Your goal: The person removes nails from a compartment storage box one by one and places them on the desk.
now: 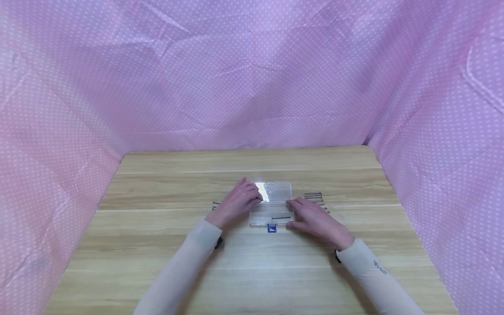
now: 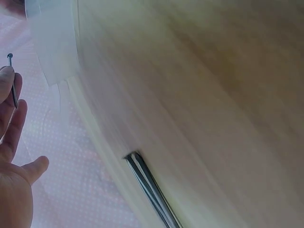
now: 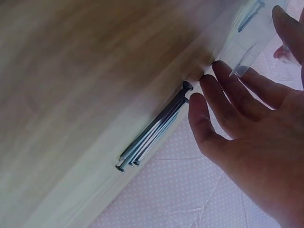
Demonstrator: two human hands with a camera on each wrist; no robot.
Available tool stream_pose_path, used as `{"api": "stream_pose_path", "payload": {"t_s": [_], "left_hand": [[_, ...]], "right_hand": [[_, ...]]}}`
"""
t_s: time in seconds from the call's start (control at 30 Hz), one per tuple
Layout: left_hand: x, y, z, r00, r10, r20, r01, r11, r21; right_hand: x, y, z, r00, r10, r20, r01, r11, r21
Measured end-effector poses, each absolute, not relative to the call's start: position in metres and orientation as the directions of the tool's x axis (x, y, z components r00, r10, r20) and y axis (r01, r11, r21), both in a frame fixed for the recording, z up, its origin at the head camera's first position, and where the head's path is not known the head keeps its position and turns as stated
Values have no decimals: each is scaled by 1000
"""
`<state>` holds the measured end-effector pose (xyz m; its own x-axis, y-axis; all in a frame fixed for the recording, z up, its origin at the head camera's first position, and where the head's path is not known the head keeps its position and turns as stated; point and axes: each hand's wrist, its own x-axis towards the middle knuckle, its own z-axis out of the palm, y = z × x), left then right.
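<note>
A clear plastic box [image 1: 260, 219] with a blue latch [image 1: 272, 228] lies in front of me, its hinged lid [image 1: 280, 191] laid back. In its front compartment is one nail [image 1: 281, 218]. My left hand [image 1: 239, 201] is over the box's left side. Between thumb and finger it pinches a dark metal nail [image 2: 14, 95], head pointing up in the left wrist view. At the right end of the box, my right hand [image 1: 313, 218] holds it, thumb at the front corner and fingers farther back.
Several loose nails [image 1: 313, 197] lie in a row right of the box. More nails [image 2: 149, 190] lie to its left, partly behind my left hand in the head view. The wooden table [image 1: 252, 280] ends at a pink dotted cloth [image 1: 252, 96] behind and at both sides.
</note>
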<state>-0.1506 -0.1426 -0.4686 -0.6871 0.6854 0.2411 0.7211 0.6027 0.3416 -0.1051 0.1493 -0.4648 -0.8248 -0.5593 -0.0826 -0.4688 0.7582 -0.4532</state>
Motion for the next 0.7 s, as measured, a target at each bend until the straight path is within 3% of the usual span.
{"api": "stream_pose_path", "payload": {"t_s": [0.7], "left_hand": [[-137, -177, -471, -696, 637, 330, 717, 599, 355]], "right_hand": [[-104, 150, -466, -821, -566, -69, -478, 749, -459]]}}
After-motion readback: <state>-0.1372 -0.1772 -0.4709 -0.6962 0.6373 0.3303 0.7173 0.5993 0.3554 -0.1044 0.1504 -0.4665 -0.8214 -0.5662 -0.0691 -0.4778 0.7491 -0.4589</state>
